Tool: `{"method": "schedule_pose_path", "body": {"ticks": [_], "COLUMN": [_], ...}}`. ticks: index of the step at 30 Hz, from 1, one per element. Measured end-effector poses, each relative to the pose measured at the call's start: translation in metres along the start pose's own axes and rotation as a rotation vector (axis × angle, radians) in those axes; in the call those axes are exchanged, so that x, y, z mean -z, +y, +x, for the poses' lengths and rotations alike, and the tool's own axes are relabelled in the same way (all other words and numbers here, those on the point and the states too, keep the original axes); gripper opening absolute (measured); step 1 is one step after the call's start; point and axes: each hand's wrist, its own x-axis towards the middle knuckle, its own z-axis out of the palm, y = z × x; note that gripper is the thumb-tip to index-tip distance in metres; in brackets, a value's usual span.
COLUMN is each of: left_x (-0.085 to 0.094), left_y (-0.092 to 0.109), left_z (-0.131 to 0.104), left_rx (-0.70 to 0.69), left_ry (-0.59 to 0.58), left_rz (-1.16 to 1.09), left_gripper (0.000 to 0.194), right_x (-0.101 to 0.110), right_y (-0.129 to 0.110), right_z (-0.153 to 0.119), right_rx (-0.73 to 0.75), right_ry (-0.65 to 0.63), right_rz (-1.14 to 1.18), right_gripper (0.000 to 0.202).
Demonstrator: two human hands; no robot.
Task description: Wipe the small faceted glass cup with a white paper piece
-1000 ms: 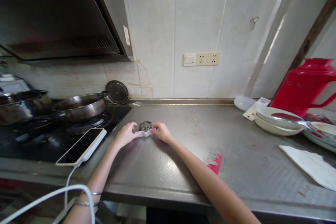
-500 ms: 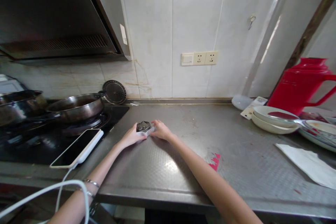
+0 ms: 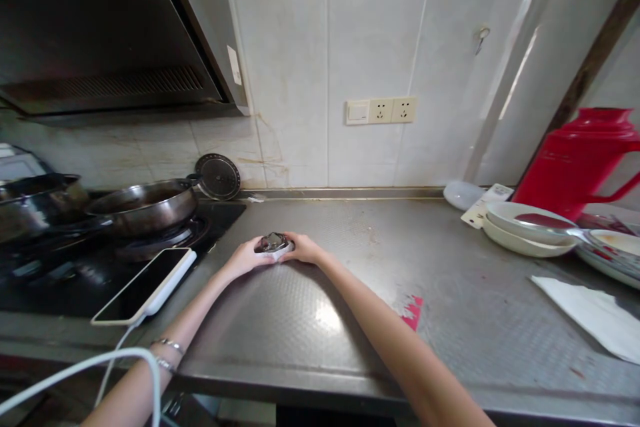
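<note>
A small dark, shiny object with a pale, angular base (image 3: 273, 243) rests on the steel counter (image 3: 350, 280), right of the stove. My left hand (image 3: 249, 256) is curled round its left side and near edge. From the right, my right hand (image 3: 303, 248) grips the other side, fingers bent against it. The thumbs come close together at the front of the base. What the dark top is made of is too small to make out.
Left: a white-edged phone (image 3: 145, 285) with a cable, a steel pan (image 3: 145, 210) on the stove and a round black disc (image 3: 218, 177). Right: stacked bowls (image 3: 530, 233), a red thermos (image 3: 575, 160), white paper (image 3: 590, 310). A range hood (image 3: 100, 33) hangs overhead.
My right hand has closed in on the object from the right and now presses against its side. The object has turned slightly between my hands, and my left hand has shifted a little left.
</note>
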Motion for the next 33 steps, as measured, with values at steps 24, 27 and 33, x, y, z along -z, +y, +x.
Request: {"method": "schedule_pose_path", "body": {"ticks": [24,27,33], "left_x": [0.008,0.007,0.007], "left_y": [-0.002,-0.002,0.013], "left_z": [0.006,0.006,0.01], "left_rx": [-0.035,-0.026,-0.076], "left_ry": [-0.132,-0.12,-0.141], "left_rz": [-0.131,-0.117,-0.159], "left_gripper": [0.067,0.066,0.064], "right_x": [-0.001,0.0,0.016], "right_y": [-0.002,-0.005,-0.011], "right_z": [-0.003,-0.004,-0.012], "right_rx": [-0.015,-0.005,0.027], "right_ry": [0.046,0.042,0.055], "right_rz": [-0.002,0.009,0.039], "right_gripper": [0.065,0.063,0.064]}}
